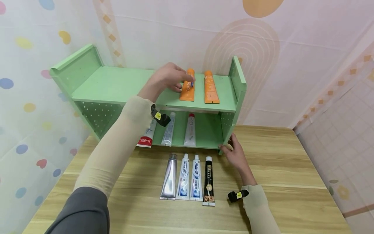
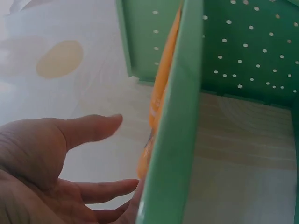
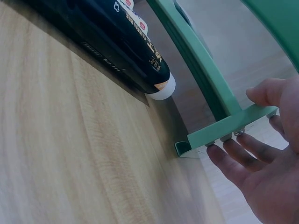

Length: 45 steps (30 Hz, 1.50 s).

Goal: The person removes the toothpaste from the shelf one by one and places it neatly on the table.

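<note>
A green two-tier shelf [image 1: 117, 83] stands on the wooden table. On its top tier lie an orange tube [image 1: 187, 93] and, to the right, a second orange tube [image 1: 211, 89]. My left hand [image 1: 170, 77] is at the first orange tube, its index finger overlapping it in the head view. In the left wrist view, thumb [image 2: 96, 128] and fingers are spread apart with nothing between them. Low on the shelf's right side panel [image 1: 238, 87], my right hand [image 1: 238, 157] grips the edge, thumb on one face and fingers [image 3: 245, 151] on the other.
The lower tier holds a Colgate tube [image 1: 146, 136], a silvery-white tube [image 1: 168, 131] and a red-capped tube [image 1: 190, 131]. In front of the shelf lie a plain silver tube [image 1: 168, 180], two white-and-blue toothpaste tubes [image 1: 183, 178] and a black toothpaste tube [image 1: 208, 178]. Patterned cloth hangs behind.
</note>
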Each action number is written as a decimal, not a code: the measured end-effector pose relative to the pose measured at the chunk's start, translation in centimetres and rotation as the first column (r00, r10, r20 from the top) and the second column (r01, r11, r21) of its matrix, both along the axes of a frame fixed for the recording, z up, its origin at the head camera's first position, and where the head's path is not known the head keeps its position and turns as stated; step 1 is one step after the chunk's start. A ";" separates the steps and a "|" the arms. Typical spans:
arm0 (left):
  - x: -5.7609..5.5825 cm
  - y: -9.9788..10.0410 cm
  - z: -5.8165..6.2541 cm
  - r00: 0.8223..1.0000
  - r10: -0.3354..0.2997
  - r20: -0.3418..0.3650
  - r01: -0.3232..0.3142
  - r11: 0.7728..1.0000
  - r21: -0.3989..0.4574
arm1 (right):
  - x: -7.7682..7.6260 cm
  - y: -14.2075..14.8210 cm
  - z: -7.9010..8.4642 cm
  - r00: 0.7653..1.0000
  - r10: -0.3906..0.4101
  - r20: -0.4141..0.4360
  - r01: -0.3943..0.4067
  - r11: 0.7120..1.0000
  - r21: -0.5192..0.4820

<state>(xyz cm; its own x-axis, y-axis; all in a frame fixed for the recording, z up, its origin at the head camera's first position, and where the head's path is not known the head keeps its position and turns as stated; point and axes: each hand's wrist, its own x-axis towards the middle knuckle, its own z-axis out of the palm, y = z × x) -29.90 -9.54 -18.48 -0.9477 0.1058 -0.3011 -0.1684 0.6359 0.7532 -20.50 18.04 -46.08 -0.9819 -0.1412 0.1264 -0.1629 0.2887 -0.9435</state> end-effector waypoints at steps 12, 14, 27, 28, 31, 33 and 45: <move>0.2 1.4 -0.3 0.995 0.032 -0.092 -0.043 0.992 -0.117 | -0.1 0.0 -0.2 1.000 -0.004 -0.004 0.004 1.000 0.006; 0.2 1.5 -0.3 0.995 0.041 -0.092 -0.053 0.991 -0.123 | -0.1 0.0 -0.1 1.000 -0.004 -0.005 0.004 1.000 0.007; -0.7 0.7 -1.0 0.996 0.086 0.002 -0.086 0.995 0.050 | -0.1 -0.1 -0.4 1.000 0.000 -0.014 0.000 1.000 0.009; -0.7 0.6 -1.0 0.996 0.089 0.004 -0.089 0.994 0.062 | -0.1 -0.1 -0.4 1.000 0.002 -0.015 -0.002 1.000 0.011; -0.6 0.5 -1.1 0.995 0.099 0.003 -0.099 0.990 0.104 | -0.1 -0.2 -0.3 1.000 0.003 -0.014 -0.003 1.000 0.012; -0.4 0.3 -1.1 0.995 0.103 -0.008 -0.101 0.987 0.125 | -0.1 -0.2 -0.2 1.000 0.000 -0.012 0.000 1.000 0.013; 1.8 -1.0 -1.5 0.982 0.128 -0.138 -0.081 0.948 0.307 | -0.1 -0.3 0.0 1.000 -0.002 -0.006 0.002 1.000 0.009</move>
<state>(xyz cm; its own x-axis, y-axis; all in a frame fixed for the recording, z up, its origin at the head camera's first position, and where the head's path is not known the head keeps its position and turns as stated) -28.12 -10.52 -19.94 -0.9905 0.0662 -0.1202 -0.0884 0.3623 0.9279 -20.65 17.77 -46.04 -0.9814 -0.1406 0.1305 -0.1677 0.2975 -0.9399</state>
